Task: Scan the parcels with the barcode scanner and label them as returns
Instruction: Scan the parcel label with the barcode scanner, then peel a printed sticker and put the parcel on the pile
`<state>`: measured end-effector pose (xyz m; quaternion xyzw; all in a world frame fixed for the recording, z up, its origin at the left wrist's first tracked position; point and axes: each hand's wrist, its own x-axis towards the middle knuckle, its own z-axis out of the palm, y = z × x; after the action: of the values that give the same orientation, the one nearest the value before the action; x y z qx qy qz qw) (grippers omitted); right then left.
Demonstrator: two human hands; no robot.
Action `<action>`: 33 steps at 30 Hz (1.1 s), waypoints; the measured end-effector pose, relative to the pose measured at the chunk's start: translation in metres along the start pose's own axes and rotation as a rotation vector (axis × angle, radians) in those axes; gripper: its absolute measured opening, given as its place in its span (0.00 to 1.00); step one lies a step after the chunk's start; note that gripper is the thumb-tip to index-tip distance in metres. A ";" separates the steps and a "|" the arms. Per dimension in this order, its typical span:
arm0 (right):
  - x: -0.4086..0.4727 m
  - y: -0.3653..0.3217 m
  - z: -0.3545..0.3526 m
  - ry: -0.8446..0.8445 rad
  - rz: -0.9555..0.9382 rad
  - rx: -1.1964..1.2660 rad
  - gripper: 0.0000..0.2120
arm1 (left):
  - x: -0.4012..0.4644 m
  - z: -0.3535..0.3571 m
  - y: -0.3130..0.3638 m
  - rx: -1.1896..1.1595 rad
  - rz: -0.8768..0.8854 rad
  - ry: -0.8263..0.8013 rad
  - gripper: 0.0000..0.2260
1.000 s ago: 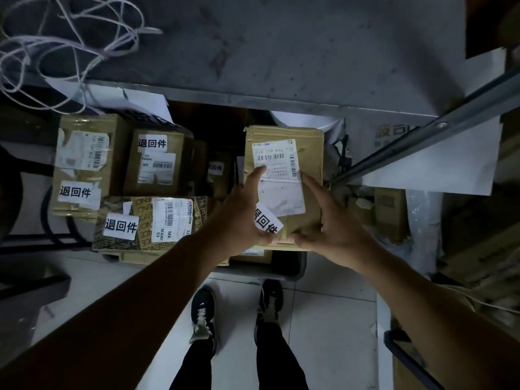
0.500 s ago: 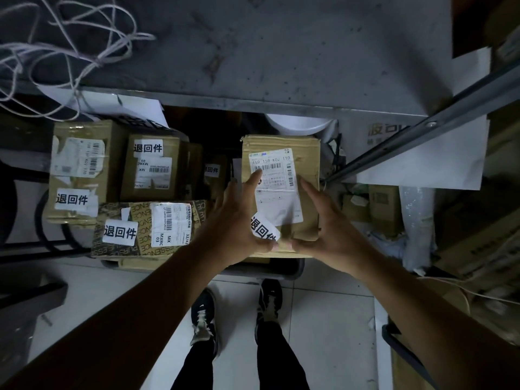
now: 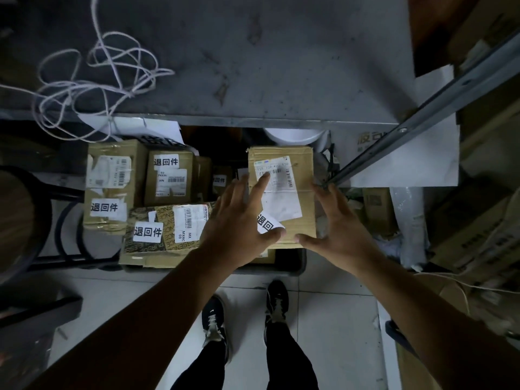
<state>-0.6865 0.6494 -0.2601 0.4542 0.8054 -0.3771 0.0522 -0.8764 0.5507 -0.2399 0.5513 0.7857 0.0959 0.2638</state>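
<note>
Tan parcel [image 3: 305,220], perhaps white-labelled

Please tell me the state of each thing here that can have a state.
Left hand: open, fingers spread over the box.
Right hand: open, beside the box.
Brown cardboard box with shipping label: closed, lying flat.
White return sticker with black characters: stuck on, one corner lifted.

Dim light; a grey metal surface [image 3: 253,66] carries tangled white cord [image 3: 92,80] above a pale tiled floor [image 3: 332,319].
</note>
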 end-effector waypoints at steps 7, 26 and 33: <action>-0.094 -0.064 -0.045 0.134 0.091 -0.288 0.39 | -0.053 -0.056 0.043 0.329 0.135 -0.003 0.33; -0.520 -0.149 -0.029 0.728 0.902 -0.169 0.25 | -0.316 -0.093 0.249 0.293 1.119 -0.122 0.24; -0.652 -0.129 -0.004 0.828 1.066 -0.078 0.28 | -0.419 -0.060 0.333 0.371 1.238 -0.149 0.23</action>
<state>-0.4053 0.1613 0.0934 0.8943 0.4378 -0.0655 -0.0653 -0.5300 0.2997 0.0873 0.9437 0.3057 0.0542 0.1139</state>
